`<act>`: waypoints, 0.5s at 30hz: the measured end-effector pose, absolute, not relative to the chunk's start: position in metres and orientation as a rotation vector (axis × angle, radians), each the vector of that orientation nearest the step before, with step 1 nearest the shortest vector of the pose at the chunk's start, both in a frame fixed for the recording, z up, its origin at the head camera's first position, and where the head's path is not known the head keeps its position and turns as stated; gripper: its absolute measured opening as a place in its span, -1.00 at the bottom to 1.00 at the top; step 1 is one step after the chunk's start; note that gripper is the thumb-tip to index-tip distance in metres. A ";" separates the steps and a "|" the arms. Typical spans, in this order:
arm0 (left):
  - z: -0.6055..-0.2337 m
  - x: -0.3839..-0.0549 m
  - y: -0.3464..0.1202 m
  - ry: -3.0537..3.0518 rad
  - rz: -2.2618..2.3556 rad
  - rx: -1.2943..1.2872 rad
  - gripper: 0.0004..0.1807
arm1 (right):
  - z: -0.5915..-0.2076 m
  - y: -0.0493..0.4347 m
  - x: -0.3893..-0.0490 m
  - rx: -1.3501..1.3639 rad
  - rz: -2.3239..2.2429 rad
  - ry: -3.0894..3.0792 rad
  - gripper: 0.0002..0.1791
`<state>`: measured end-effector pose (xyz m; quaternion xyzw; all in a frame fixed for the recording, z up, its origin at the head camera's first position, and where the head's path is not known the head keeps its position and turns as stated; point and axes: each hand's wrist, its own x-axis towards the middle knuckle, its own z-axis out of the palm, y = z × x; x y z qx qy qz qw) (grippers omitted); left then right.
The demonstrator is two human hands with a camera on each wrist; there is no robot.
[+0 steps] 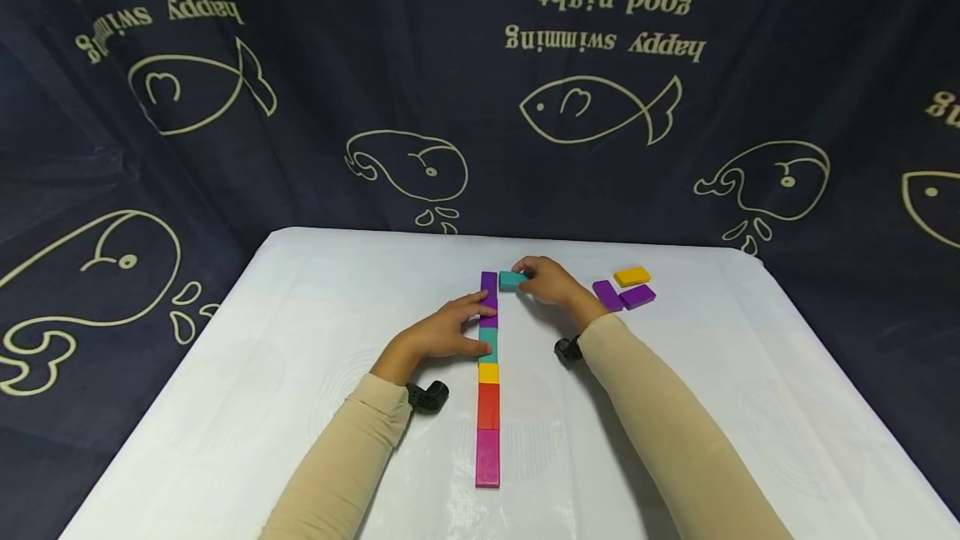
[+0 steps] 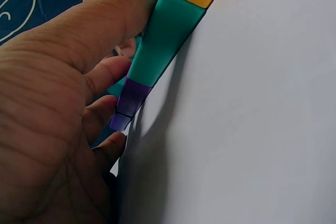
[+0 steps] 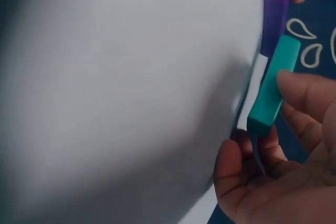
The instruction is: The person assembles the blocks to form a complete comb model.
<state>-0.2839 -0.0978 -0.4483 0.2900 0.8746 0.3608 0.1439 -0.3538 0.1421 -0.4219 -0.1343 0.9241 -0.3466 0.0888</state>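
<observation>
A straight row of coloured blocks runs up the table: a magenta block (image 1: 487, 458), a red block (image 1: 488, 406), a yellow block (image 1: 488, 372), a teal block (image 1: 487, 340) and purple blocks (image 1: 489, 283) at the far end. My left hand (image 1: 447, 328) lies along the row's left side, its thumb at the teal block and its fairly straight fingertips on the purple ones. With thumb and fingers my right hand (image 1: 551, 281) pinches another teal block (image 3: 275, 87). That block lies crosswise, just right of the row's far purple end.
To the right of the right hand, a loose yellow block (image 1: 632, 276) lies by two purple blocks (image 1: 638, 297) on the white table (image 1: 247, 415). Behind the table's far edge hangs a dark blue cloth (image 1: 480, 90) with fish drawings. Each wrist wears a black camera mount (image 1: 428, 397).
</observation>
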 end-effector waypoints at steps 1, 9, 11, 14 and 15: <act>-0.448 -0.284 -0.098 2.519 1.043 0.835 -0.28 | -0.423 0.141 -0.354 -0.386 -1.027 2.756 -0.66; -0.447 -0.283 -0.098 2.516 1.049 0.830 -0.28 | -0.425 0.138 -0.355 -0.344 -1.003 2.779 -0.65; -0.448 -0.284 -0.098 2.513 1.051 0.828 -0.28 | -0.426 0.137 -0.355 -0.337 -0.993 2.779 -0.64; -0.448 -0.284 -0.098 2.508 1.058 0.827 -0.28 | -0.426 0.137 -0.356 -0.333 -0.962 2.794 -0.63; -0.448 -0.284 -0.098 2.507 1.060 0.825 -0.29 | -0.426 0.136 -0.356 -0.335 -0.950 2.801 -0.63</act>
